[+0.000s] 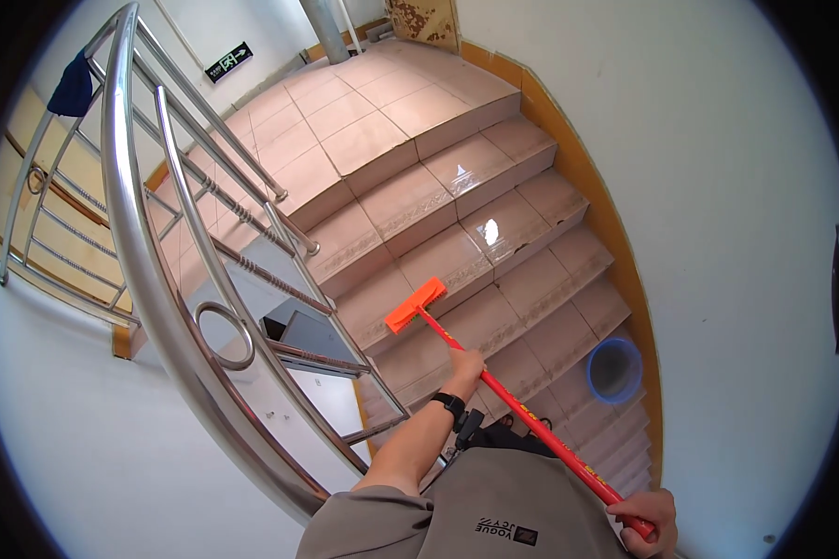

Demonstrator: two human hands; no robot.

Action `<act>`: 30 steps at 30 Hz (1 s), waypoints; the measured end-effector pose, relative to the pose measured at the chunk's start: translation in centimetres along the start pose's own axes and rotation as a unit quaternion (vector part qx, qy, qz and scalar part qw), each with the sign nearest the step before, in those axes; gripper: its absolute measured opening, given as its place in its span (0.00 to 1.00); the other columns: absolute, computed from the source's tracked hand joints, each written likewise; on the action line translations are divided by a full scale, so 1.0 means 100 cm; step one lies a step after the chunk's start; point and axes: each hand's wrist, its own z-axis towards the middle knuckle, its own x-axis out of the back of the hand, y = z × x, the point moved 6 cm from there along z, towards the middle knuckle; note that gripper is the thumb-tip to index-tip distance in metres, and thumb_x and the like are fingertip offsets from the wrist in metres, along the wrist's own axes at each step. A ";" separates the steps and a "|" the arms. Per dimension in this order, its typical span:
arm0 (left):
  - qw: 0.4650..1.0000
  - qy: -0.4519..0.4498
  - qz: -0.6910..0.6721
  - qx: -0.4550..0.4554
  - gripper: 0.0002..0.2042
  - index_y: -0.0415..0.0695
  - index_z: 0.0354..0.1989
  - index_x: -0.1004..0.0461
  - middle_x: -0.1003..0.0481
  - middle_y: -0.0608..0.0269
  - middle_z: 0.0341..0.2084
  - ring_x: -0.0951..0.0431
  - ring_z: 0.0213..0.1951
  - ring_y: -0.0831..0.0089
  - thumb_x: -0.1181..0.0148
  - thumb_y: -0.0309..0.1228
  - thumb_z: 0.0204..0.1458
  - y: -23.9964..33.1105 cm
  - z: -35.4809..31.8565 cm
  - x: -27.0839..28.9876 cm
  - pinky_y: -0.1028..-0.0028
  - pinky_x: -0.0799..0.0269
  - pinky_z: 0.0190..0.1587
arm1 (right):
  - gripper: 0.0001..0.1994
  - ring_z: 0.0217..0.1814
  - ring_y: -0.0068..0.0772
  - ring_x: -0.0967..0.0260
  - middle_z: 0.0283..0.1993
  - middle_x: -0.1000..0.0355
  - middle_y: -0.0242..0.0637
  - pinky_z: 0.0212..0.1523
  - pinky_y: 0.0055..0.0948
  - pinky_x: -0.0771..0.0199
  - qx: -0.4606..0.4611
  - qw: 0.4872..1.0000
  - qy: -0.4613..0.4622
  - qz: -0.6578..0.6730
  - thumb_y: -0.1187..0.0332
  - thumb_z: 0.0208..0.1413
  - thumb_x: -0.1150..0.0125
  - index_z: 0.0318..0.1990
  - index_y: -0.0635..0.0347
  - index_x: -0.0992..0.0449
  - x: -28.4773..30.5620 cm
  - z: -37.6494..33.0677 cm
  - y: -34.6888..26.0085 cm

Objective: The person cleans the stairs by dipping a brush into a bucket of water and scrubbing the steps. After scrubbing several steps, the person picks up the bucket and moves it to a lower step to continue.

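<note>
I hold a long red-handled broom (522, 410) with an orange brush head (416, 305) resting on a tiled stair step (457, 270). My left hand (465, 364) grips the handle about a third of the way up from the head; a black watch sits on that wrist. My right hand (645, 518) grips the upper end of the handle at the lower right. The handle runs diagonally from the head down to the right across my body.
Tan tiled stairs (410, 130) descend toward a landing at the top of the view, some steps wet and shiny. A steel railing (140, 242) curves along the left. A blue bucket (613, 370) stands on a step by the white wall (718, 186) on the right.
</note>
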 end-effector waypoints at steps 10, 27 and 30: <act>1.000 -0.007 0.009 0.030 0.07 0.31 0.39 0.33 0.23 0.44 0.29 0.29 0.17 0.67 0.52 0.23 0.56 0.033 0.030 0.025 0.67 0.32 0.17 | 0.15 0.23 0.35 0.29 0.22 0.29 0.38 0.25 0.31 0.33 0.070 0.995 0.001 -0.064 0.65 0.33 0.43 0.31 0.60 0.18 -0.015 0.043 -0.002; 0.999 -0.008 0.031 0.018 0.08 0.33 0.44 0.33 0.24 0.50 0.24 0.28 0.17 0.67 0.53 0.22 0.58 0.062 0.117 0.082 0.70 0.32 0.16 | 0.04 0.48 0.47 0.25 0.30 0.31 0.40 0.68 0.54 0.34 0.322 0.927 -0.172 0.088 0.78 0.39 0.46 0.25 0.62 0.28 -0.074 0.097 0.006; 0.997 -0.032 0.066 0.029 0.11 0.32 0.46 0.35 0.22 0.45 0.29 0.28 0.17 0.70 0.54 0.19 0.55 0.071 0.129 0.089 0.73 0.30 0.17 | 0.02 0.48 0.45 0.26 0.30 0.32 0.40 0.68 0.53 0.33 0.336 0.919 -0.190 0.079 0.78 0.40 0.45 0.25 0.62 0.29 -0.084 0.105 0.009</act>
